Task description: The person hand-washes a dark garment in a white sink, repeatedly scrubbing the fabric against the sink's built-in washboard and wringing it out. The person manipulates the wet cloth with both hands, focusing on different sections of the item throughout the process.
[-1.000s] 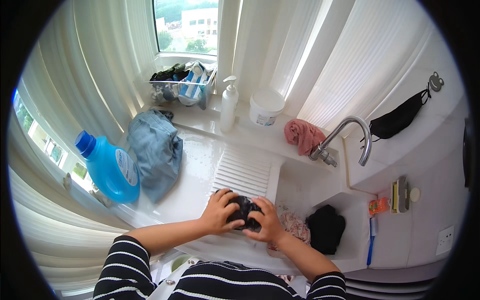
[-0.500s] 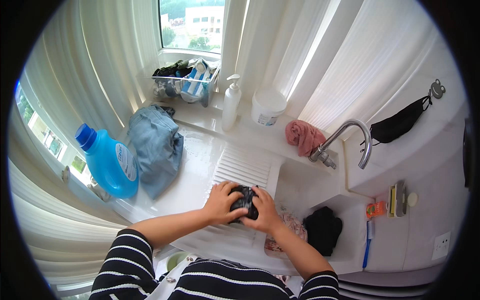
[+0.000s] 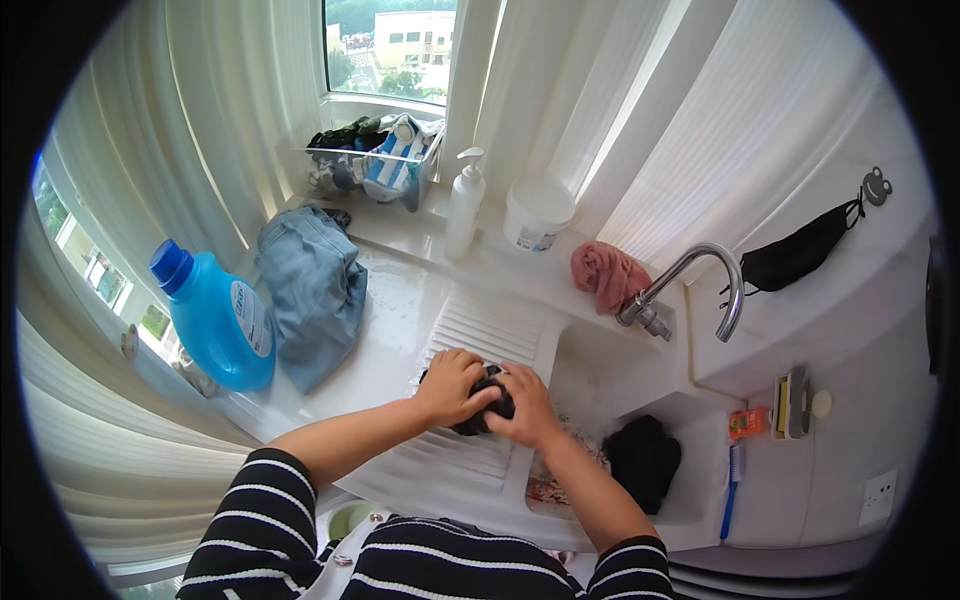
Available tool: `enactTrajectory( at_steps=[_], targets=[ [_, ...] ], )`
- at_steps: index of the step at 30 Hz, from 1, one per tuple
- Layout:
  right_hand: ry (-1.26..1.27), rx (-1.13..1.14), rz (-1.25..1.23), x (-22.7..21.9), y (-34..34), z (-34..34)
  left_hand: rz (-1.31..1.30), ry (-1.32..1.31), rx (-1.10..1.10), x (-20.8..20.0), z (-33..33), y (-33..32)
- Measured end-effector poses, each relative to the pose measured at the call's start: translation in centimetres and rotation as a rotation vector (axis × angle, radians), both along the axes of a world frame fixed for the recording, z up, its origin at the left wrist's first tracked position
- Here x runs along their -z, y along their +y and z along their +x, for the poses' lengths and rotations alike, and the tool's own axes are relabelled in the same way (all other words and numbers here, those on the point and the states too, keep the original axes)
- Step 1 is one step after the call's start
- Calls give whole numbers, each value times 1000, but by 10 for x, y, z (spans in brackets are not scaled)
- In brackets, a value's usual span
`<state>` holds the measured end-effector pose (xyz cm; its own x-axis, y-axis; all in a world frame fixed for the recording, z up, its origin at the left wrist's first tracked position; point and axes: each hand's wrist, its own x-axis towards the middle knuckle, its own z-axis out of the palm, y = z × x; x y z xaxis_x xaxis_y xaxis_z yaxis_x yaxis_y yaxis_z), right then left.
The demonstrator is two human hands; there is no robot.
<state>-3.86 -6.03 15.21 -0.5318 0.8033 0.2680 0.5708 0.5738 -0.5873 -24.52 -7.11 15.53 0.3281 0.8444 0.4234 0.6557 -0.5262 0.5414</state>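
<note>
My left hand (image 3: 450, 388) and my right hand (image 3: 526, 408) are both closed on a bunched black cloth (image 3: 503, 400), fingers curled over it from either side. It is held over the white ridged washboard (image 3: 490, 318) beside the sink basin; my hands cover much of it. The cloth's exact kind cannot be made out. Right of my right hand, a second black cloth (image 3: 643, 462) lies crumpled in the sink (image 3: 600, 365). Next to it, a pink patterned cloth (image 3: 552, 490) sits partly behind my right forearm.
A blue detergent bottle (image 3: 228, 325) and folded light-blue denim (image 3: 312, 290) stand left. Behind are a clear bin of clothes (image 3: 375, 165), a white pump bottle (image 3: 463, 212), a white tub (image 3: 540, 212) and a pink towel (image 3: 607, 277). A chrome faucet (image 3: 728, 290) arches over the sink; a blue brush (image 3: 734, 490) lies right.
Both hands have shifted slightly on the washboard, and my left fingers now reach further over the black cloth. The cloth is bunched differently, and the view has tilted a little.
</note>
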Motion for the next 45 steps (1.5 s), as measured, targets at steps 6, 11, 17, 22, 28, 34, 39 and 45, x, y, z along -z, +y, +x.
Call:
enactTrajectory(
  at_steps=[6, 11, 17, 22, 28, 34, 39, 45],
  targets=[
    [58, -161, 328, 17, -54, 7, 148, 184, 238, -11, 5, -43],
    [18, 339, 220, 15, 47, -31, 115, 111, -351, 3, 17, 57],
    [33, -35, 116, -11, -27, 9, -8, -25, 122, -16, -6, -19],
    [40, -195, 348, 13, -52, 13, 336, 197, 213, -15, 10, -64],
    [-1, 429, 47, 8, 42, -31, -24, 101, -401, 6, 21, 47],
    [-88, 57, 57, 6, -40, 12, -234, 155, -16, -7, -5, -47],
    [101, -253, 312, 18, -56, 21, 29, 216, 316, -5, -8, -67],
    [47, 266, 102, 19, 16, 2, -274, 316, -220, -23, 22, 23]
  ],
)
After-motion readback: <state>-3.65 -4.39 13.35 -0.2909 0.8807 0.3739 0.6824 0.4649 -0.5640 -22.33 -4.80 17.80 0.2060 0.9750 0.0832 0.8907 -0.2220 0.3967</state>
